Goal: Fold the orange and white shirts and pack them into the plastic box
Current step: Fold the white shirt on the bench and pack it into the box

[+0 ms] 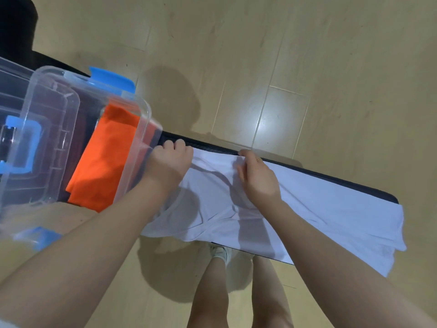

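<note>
A: Left hand (pixel 170 159), status?
B: Forearm bare, entering from the lower left and reaching forward. Back of hand up, fingers curled under into a closed grasp at the far end; knuckles show.

A: Right hand (pixel 256 174)?
B: Forearm bare, entering from the lower right. Back of hand up, thumb and fingertips drawn together in a pinch. A ring sits on one finger.

A: Spacing?
B: Hands near each other, apart, at about the same reach.

A: Lower body?
B: Two bare legs below, between the forearms.
</note>
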`<move>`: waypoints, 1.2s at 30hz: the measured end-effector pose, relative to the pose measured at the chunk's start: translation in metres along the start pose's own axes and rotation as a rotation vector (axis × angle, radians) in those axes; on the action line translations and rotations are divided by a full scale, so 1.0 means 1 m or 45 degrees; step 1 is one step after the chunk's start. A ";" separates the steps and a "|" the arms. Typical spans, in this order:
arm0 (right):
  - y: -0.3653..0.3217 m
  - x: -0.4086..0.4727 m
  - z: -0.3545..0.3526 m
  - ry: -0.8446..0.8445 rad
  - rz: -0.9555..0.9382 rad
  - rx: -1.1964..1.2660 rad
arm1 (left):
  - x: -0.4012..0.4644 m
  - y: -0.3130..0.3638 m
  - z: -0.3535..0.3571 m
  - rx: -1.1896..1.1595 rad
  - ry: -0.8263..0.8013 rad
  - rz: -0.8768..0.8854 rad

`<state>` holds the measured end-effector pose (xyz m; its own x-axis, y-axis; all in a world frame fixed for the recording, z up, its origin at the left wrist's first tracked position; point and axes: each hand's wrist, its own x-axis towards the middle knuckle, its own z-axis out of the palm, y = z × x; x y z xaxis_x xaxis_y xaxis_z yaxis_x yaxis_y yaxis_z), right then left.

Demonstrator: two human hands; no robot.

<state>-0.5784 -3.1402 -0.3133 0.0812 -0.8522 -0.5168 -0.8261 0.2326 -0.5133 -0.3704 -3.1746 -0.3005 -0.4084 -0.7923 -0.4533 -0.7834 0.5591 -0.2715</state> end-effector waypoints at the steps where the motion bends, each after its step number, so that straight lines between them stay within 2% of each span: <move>1: 0.003 0.005 -0.002 -0.019 0.059 -0.069 | 0.002 0.001 -0.002 0.018 -0.004 -0.091; 3: 0.006 0.012 -0.006 -0.078 0.143 -0.211 | 0.004 0.003 -0.002 0.028 0.009 -0.235; 6: 0.010 0.020 -0.013 -0.124 0.203 -0.240 | -0.008 0.019 0.012 -0.014 -0.008 -0.274; 8: 0.013 0.022 -0.012 -0.087 0.244 -0.222 | -0.018 0.033 0.022 -0.114 -0.061 -0.277; 9: 0.013 0.021 -0.008 -0.004 0.219 -0.252 | -0.023 0.038 0.023 -0.190 -0.081 -0.316; 10: 0.014 0.019 -0.003 0.134 0.092 -0.323 | -0.027 0.042 0.025 -0.252 -0.064 -0.419; 11: 0.014 0.015 0.003 0.216 -0.066 -0.407 | -0.030 0.045 0.031 -0.357 -0.004 -0.536; 12: 0.015 0.011 0.008 0.272 -0.247 -0.491 | -0.030 0.046 0.034 -0.491 -0.031 -0.640; 14: 0.021 0.004 0.020 0.217 -0.603 -0.519 | -0.030 0.046 0.040 -0.677 -0.097 -0.772; 16: 0.023 0.000 0.028 0.063 -0.770 -0.561 | -0.025 0.048 0.049 -0.748 -0.018 -0.802; 19: 0.032 0.002 0.038 -0.099 -0.786 -0.748 | -0.011 0.045 0.054 -0.835 0.106 -0.877; 22: 0.044 0.002 0.042 -0.203 -0.901 -0.803 | 0.007 0.032 0.044 -0.640 -0.059 -0.861; 24: 0.047 -0.001 0.041 -0.229 -0.915 -0.795 | 0.011 0.028 0.039 -0.539 -0.088 -0.851; 26: 0.040 -0.006 0.040 -0.202 -0.852 -0.717 | -0.005 0.039 0.034 -0.550 0.087 -0.779; 27: 0.033 -0.010 0.039 -0.177 -0.823 -0.667 | -0.021 0.050 0.033 -0.637 0.154 -0.754; 29: 0.020 -0.021 0.034 -0.074 -0.829 -0.610 | -0.059 0.076 0.034 -0.987 0.153 -0.753; 32: 0.008 -0.042 0.034 -0.009 -0.967 -0.596 | -0.110 0.112 0.033 -1.290 0.072 -1.121; 34: 0.008 -0.053 0.044 -0.036 -1.035 -0.648 | -0.125 0.122 0.034 -1.547 -0.032 -1.554; 36: 0.007 -0.057 0.059 -0.069 -1.043 -0.743 | -0.123 0.119 0.035 -1.825 -0.027 -1.964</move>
<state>-0.5563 -3.0622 -0.3278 0.7596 -0.6210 -0.1933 -0.6474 -0.6936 -0.3158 -0.3976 -3.0021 -0.3068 0.7651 -0.3107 -0.5640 -0.1314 -0.9328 0.3356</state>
